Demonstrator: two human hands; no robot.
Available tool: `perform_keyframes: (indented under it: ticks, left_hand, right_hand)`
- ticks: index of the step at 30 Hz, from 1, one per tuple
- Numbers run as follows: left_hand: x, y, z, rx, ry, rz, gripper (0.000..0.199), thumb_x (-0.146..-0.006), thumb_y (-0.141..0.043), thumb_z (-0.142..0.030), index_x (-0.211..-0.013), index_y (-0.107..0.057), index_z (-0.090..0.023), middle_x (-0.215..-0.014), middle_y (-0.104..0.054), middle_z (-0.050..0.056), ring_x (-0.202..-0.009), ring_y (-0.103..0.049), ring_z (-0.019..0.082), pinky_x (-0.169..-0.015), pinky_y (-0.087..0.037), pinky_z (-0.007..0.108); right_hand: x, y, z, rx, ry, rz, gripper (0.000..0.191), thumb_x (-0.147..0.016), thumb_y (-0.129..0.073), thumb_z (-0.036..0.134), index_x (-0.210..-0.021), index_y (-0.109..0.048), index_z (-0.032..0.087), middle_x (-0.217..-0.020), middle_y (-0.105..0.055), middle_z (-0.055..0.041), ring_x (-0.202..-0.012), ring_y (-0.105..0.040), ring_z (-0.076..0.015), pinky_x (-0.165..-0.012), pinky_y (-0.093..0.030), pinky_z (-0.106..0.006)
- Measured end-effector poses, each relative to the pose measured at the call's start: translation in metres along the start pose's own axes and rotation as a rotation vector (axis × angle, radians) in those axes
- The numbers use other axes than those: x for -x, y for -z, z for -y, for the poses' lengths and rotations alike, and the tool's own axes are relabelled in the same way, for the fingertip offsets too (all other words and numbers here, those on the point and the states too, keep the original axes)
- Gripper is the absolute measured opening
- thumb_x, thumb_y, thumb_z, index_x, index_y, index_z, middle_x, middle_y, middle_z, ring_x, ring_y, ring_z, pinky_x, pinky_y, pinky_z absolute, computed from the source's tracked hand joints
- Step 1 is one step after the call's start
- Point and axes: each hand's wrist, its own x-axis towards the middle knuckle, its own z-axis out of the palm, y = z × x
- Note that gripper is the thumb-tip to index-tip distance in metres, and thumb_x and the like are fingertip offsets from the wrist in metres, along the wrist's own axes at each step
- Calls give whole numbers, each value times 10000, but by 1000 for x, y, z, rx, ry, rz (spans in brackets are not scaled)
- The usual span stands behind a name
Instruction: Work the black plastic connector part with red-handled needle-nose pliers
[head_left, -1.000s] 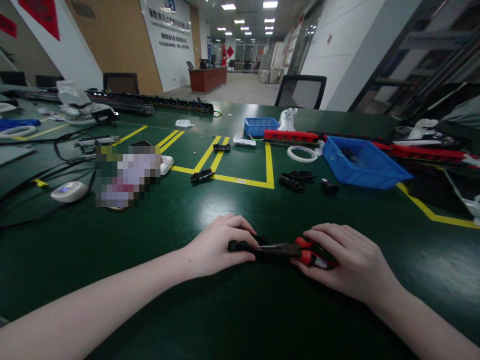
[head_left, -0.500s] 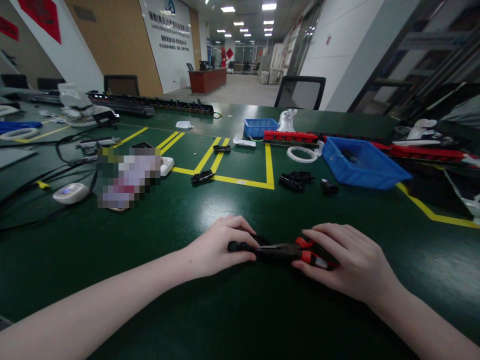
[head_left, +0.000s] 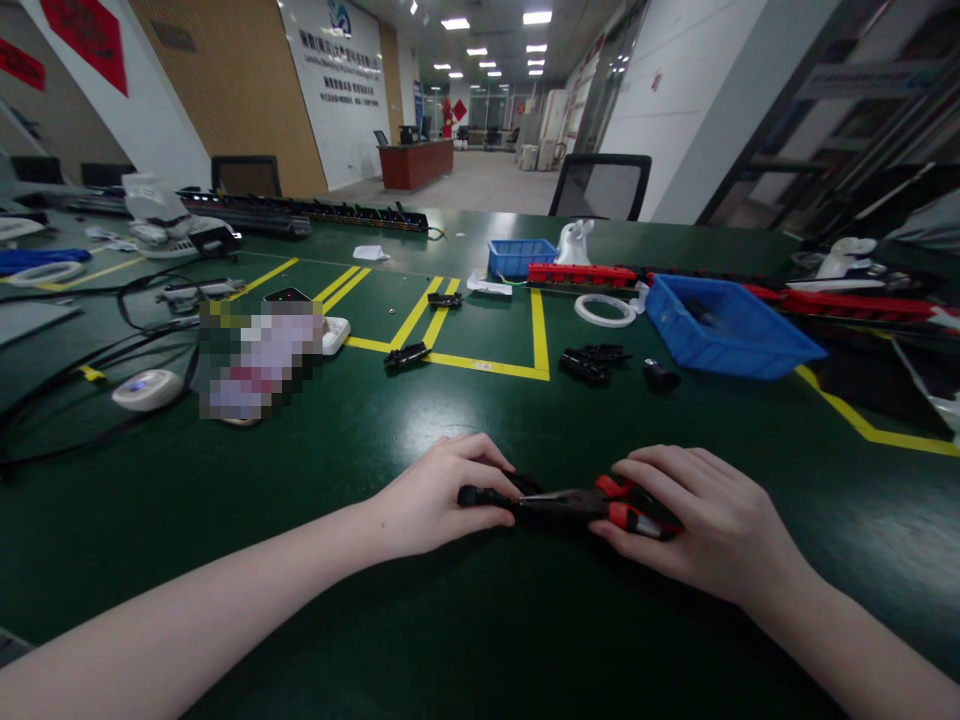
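**Wall lettering partly legible, smaller print lost**

On the white wall [head_left: 352,145], below a blue swirl logo [head_left: 340,17], the top Chinese line [head_left: 339,54] seems to end in "科技有限公司"; the Latin line [head_left: 341,69] under it begins "Lan", the rest blurred. The red hanging sign [head_left: 88,42] bears a dark, unclear character. A white label [head_left: 484,366] on yellow tape [head_left: 540,330] is too small to read.

Both arms bare, reaching in from the lower corners; left forearm [head_left: 225,600] angles up to the right, right forearm [head_left: 862,640] up to the left. Left hand [head_left: 442,492] back up, thumb and index pinched, other fingers bent behind. Right hand [head_left: 701,515] in a curled grip, thumb below fingers, fingertips facing the left's, hands apart.
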Motion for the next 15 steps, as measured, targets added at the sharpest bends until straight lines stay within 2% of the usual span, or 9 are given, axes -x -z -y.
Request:
perform_keyframes:
  ticks: [15]
  left_hand:
    - [0, -1, 2, 12, -11, -15, 187, -881, -721, -265, -1067, -732, -248, -1142, -632, 29, -1080, -590, 199, -939, -440, 365]
  right_hand:
    - [1, 0, 1, -6, -5, -4, 366, -896, -606, 466, -969, -642, 109, -886, -685, -124, -746, -656, -206, -631, -537, -334]
